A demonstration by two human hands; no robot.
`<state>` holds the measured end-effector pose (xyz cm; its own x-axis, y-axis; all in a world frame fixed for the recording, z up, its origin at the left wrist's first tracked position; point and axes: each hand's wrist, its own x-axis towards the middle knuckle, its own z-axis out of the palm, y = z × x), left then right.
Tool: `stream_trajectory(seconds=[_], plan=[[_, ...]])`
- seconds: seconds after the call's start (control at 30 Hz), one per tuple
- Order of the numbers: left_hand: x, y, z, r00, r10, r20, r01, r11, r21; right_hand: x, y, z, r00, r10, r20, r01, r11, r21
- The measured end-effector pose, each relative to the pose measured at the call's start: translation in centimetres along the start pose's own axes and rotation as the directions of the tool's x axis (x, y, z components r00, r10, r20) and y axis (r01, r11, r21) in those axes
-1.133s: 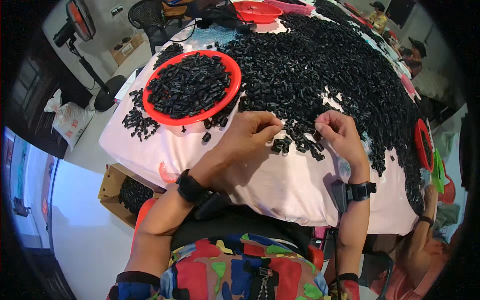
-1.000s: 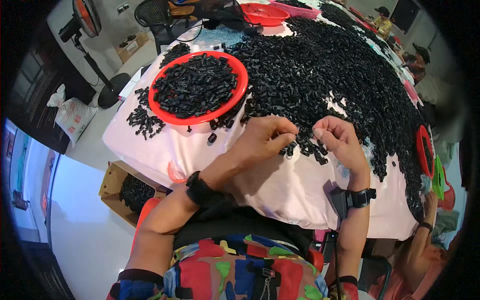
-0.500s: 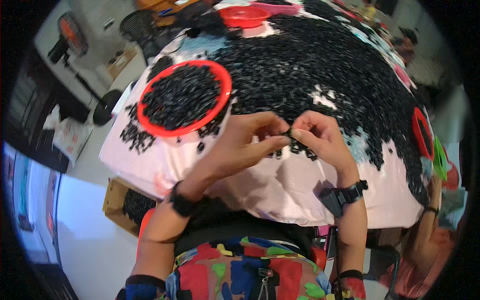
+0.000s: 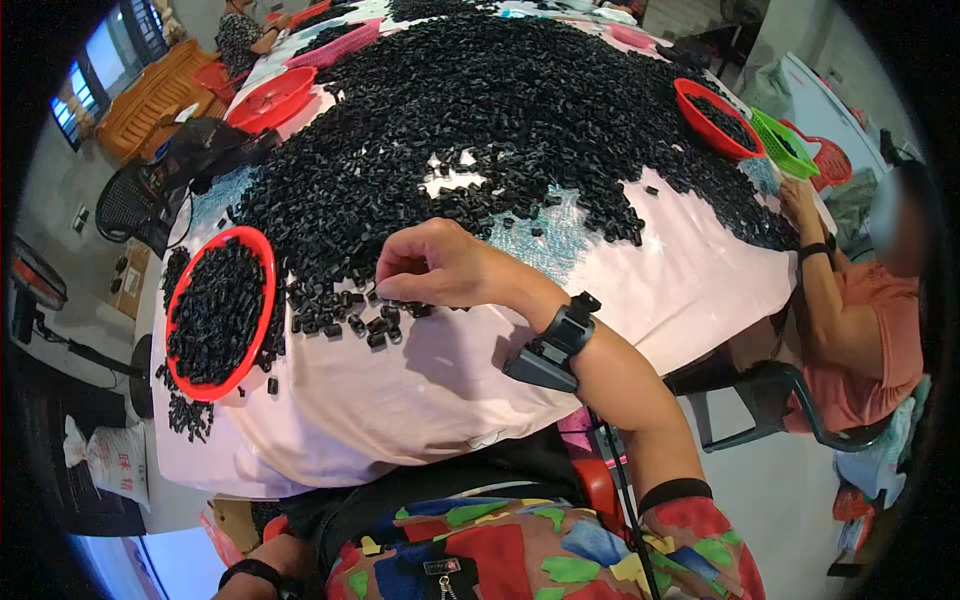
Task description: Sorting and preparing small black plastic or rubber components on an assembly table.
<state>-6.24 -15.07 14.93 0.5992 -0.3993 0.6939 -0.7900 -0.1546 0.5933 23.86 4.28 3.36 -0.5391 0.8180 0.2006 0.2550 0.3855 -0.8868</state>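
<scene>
My right hand (image 4: 425,265), with a black device strapped at its wrist, hovers at the near edge of a wide heap of small black plastic pieces (image 4: 480,110). Its thumb and forefinger are pinched together; whatever lies between the tips is too small to make out. Several loose black pieces (image 4: 377,327) lie on the pale pink cloth (image 4: 440,385) just below the fingers. My left forearm (image 4: 285,556), banded in black at the wrist, hangs at the lower left, off the table, and the hand itself is beyond the picture's edge. Left of the heap stands a red basin (image 4: 268,290) full of black pieces.
A seated person (image 4: 860,310) works at the right by another red basin (image 4: 745,150) and a green basket (image 4: 762,128). Further back are a red basin (image 4: 262,104), a pink basket (image 4: 350,47) and another person (image 4: 240,35). A dark chair (image 4: 760,400) stands at the right.
My hands have parted: the left has dropped from the heap past the lower left edge, while the right stays over the near pieces. The view has swung to the right.
</scene>
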Motion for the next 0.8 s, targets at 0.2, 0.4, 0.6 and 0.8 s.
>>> stream_trajectory(seconds=[0.2,0.4,0.6,0.8], plan=[[1.0,-0.7,-0.5,0.999,-0.047,0.026,0.047,0.999,0.009,-0.1,0.0,-0.1,1.0,0.007,-0.005,-0.007,0.998,0.07],[0.6,-1.6,-0.3,0.996,-0.093,0.014,0.093,0.996,0.013,-0.1,0.4,-0.1,0.999,-0.014,0.029,0.014,1.0,0.006],[1.0,-2.1,-0.1,0.987,-0.159,-0.004,0.159,0.987,0.004,-0.1,0.4,-0.4,1.0,-0.013,0.027,0.013,1.0,0.017],[1.6,-2.6,0.4,0.973,-0.229,-0.035,0.23,0.973,0.021,0.5,0.5,-0.1,0.997,-0.051,0.06,0.053,0.998,-0.02]])
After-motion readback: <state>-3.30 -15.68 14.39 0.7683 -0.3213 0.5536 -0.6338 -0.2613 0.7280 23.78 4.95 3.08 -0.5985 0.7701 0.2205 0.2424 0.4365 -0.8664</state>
